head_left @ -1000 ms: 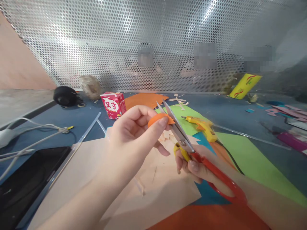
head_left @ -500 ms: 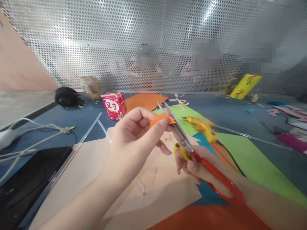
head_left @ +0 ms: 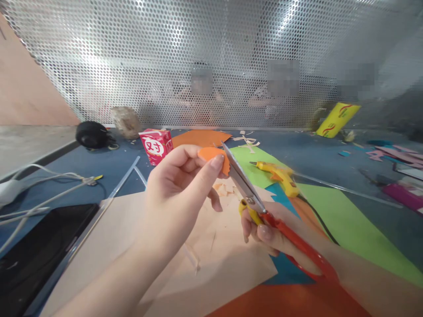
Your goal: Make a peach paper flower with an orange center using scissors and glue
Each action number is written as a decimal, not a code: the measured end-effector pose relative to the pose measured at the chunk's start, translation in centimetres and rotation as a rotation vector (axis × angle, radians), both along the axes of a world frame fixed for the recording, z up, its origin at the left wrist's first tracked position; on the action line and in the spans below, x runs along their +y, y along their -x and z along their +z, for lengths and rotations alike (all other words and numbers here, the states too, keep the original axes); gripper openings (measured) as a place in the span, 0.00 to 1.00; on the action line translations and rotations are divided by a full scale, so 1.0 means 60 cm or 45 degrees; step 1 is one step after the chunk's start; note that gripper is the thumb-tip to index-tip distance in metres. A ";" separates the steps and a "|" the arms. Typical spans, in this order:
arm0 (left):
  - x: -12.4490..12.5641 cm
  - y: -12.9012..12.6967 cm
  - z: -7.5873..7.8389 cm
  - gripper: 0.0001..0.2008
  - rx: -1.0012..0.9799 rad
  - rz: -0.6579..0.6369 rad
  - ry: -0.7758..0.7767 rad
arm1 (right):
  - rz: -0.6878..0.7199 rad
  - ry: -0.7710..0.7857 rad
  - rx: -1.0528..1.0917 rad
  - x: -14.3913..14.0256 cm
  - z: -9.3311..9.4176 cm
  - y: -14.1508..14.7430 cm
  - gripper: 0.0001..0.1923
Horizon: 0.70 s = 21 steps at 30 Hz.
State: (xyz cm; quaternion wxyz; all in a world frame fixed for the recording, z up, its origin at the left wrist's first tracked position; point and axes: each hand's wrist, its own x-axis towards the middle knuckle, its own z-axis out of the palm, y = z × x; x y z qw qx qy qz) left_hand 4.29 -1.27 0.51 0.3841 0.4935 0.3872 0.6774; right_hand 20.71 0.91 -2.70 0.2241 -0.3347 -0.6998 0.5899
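Just left of the slanting scissors (head_left: 243,182) which our right hand (head_left: 277,237) grips, our left hand (head_left: 175,189) pinches the orange paper (head_left: 209,154).

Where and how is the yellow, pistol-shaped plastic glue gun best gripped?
Probably grip the yellow, pistol-shaped plastic glue gun by its handle, from the near right: the handle slants toward the camera, while the dark-tipped nozzle points left, away from that approach.

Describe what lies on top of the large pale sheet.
Scraps and thin strips lie on the pale sheet. The left hand, its forearm and the right hand block parts of the view, so anything behind them cannot be seen.
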 end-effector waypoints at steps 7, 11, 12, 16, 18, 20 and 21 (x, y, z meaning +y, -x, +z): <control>0.002 0.002 -0.002 0.06 0.022 0.002 -0.062 | -0.012 0.012 -0.014 -0.001 -0.003 -0.005 0.21; 0.001 0.002 -0.001 0.06 0.025 -0.008 -0.062 | -0.002 0.041 -0.005 -0.002 0.003 -0.006 0.21; 0.001 0.002 0.000 0.06 0.020 -0.005 -0.062 | 0.000 0.049 0.000 -0.003 0.004 -0.006 0.21; 0.001 0.001 0.000 0.06 0.011 -0.003 -0.067 | -0.007 0.077 0.035 -0.003 0.004 -0.003 0.21; 0.002 0.001 0.001 0.05 0.017 -0.008 -0.069 | -0.017 0.089 0.054 -0.004 0.003 -0.003 0.22; 0.002 0.001 0.001 0.05 0.015 -0.011 -0.069 | -0.019 0.100 0.067 -0.003 0.001 -0.003 0.22; 0.002 0.001 0.001 0.06 0.010 -0.005 -0.062 | -0.021 0.103 0.072 -0.003 -0.001 -0.003 0.22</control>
